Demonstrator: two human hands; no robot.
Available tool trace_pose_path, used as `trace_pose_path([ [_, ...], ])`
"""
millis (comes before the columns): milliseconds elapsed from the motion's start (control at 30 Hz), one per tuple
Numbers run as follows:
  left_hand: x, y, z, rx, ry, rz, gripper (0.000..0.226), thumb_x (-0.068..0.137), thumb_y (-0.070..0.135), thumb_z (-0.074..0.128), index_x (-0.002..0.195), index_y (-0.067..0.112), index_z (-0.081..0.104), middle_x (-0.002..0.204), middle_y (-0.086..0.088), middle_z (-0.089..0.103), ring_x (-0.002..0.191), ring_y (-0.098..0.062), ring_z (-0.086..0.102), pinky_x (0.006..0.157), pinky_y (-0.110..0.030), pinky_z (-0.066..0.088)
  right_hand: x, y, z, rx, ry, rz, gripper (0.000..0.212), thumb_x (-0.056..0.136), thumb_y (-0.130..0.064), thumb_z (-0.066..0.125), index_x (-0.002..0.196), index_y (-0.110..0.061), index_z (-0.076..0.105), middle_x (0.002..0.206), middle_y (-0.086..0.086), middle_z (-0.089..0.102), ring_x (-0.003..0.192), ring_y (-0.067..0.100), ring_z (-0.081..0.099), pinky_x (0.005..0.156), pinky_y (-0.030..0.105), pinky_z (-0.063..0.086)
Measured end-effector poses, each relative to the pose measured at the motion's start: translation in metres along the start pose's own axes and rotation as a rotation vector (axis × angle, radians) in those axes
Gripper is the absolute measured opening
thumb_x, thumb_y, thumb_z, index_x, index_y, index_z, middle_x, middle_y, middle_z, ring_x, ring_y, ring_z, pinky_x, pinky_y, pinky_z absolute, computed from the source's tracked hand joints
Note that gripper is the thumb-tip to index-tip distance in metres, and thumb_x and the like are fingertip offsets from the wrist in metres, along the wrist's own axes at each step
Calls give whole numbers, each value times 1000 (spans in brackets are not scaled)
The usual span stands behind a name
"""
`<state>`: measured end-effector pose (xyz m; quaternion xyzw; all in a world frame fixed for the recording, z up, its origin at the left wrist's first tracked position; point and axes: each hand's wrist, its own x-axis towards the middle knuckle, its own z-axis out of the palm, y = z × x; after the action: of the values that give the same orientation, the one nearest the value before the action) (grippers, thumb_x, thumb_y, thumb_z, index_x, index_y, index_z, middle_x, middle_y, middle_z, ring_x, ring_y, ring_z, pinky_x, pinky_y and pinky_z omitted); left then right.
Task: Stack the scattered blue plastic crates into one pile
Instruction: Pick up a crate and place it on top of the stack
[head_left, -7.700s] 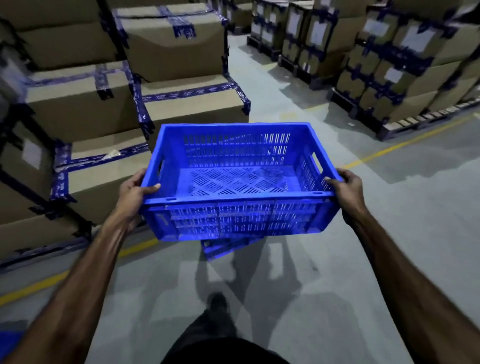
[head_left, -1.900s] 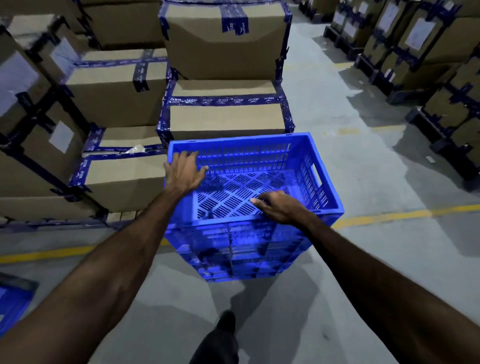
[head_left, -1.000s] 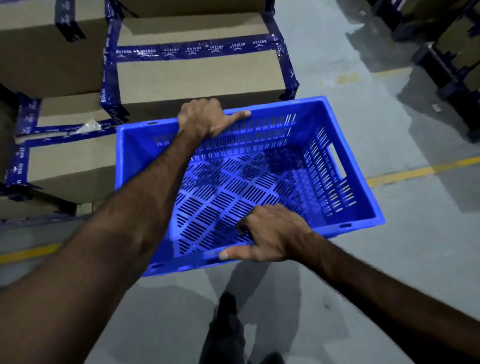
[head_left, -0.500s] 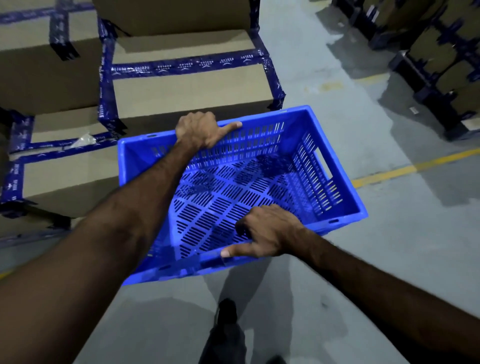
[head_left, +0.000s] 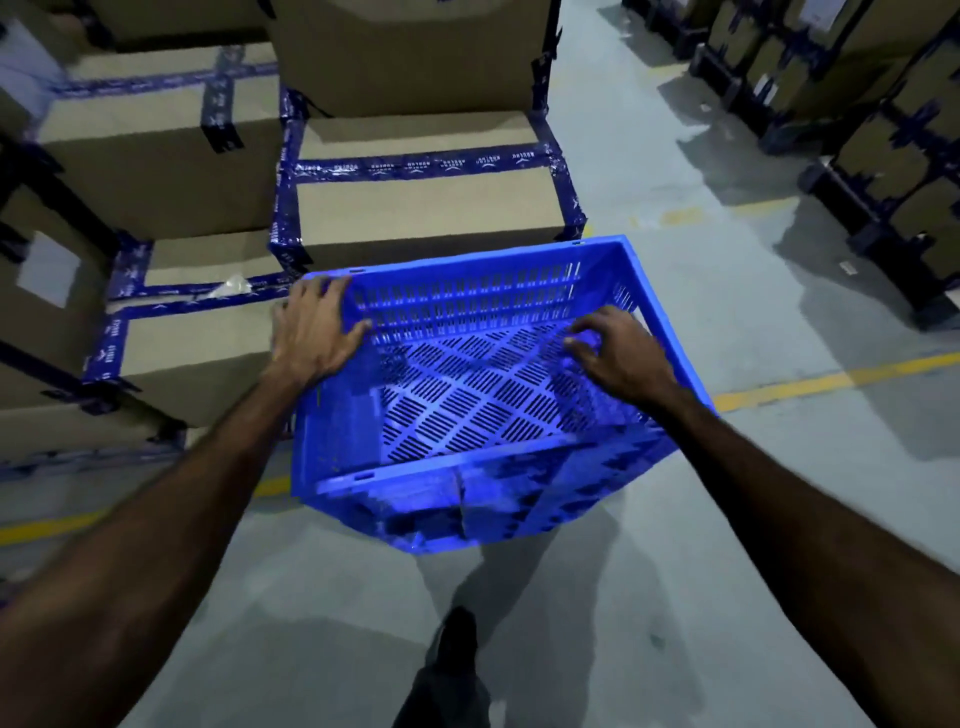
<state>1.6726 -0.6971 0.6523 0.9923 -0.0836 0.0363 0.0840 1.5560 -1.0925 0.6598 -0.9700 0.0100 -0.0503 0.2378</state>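
The left hand (head_left: 317, 332) gripped the far-left corner rim of the top blue crate (head_left: 483, 395); the right hand (head_left: 621, 353) hovered inside, fingers curled, holding nothing. The crate sat skewed on the pile (blurred below), so it wanted squaring.

At the frame's centre a blue crate (head_left: 483, 395) sits on a stack of others, the left hand (head_left: 314, 332) gripping its far-left corner and the right hand (head_left: 621, 351) hovering with curled fingers inside at right, taped cardboard boxes (head_left: 421, 202) filling the upper left.
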Motion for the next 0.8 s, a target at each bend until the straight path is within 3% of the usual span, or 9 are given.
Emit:
trace_pose_path([
  [133,-60,-18,6,-288,-66,-288,79,85,31,77,148,12,35,139,-29,48,126,-51,48,101,-58,44,0,39,-29,-198,64,285,59,89,-35,66,143,-19,50,140,16,47,130,40,46,100,53,46],
  [233,-77,-3,6,-507,-129,-493,64,86,20,77,136,6,41,129,-28,58,120,-49,55,95,-51,47,-5,59,-32,-93,-27,473,72,88,-34,66,151,-18,35,144,21,45,131,43,46,102,53,43],
  [367,-79,5,9,-530,-105,-573,44,84,15,73,121,6,50,122,-26,61,114,-46,58,91,-50,50,-4,73,-22,173,-123,604,60,88,-34,70,140,-13,46,130,21,61,117,41,60,94,44,50],
  [500,-78,5,9,-521,-83,-566,38,82,11,70,116,8,54,118,-23,64,109,-43,61,90,-49,52,10,80,-22,383,-181,795,50,91,-28,71,126,5,59,118,22,66,99,39,68,85,46,57],
  [800,-75,-4,22,-462,-41,-542,41,83,14,67,123,12,56,116,-20,67,105,-42,64,87,-47,52,12,92,-9,200,-136,714,38,87,-31,62,107,0,56,110,21,65,95,39,65,74,39,50],
])
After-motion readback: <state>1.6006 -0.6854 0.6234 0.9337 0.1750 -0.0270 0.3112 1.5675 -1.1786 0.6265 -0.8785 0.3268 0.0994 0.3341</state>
